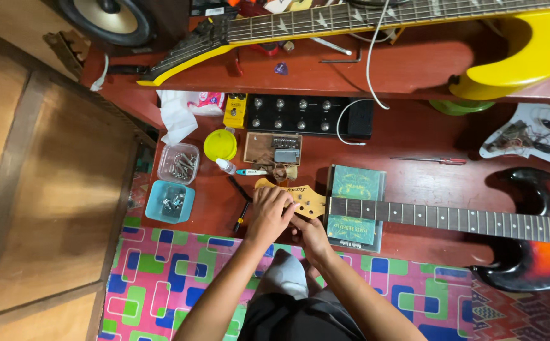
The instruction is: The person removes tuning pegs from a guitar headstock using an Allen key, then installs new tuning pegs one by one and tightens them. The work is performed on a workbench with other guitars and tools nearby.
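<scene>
Headstock [301, 199] (pale wood) — left hand [268, 211], right hand [309, 235] gripping.

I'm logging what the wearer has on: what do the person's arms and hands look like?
Both forearms are bare, no sleeves in view. The left hand and right hand wear no gloves; no rings, watch or bracelets are visible, though the fingers are too small to check closely.

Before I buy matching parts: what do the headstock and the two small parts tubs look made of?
Headstock: pale wood, apparently glossy finish, under the left hand. Clear tub: transparent plastic, its contents visible through it. Blue tub: opaque plastic, probably, from its even colour.
</scene>
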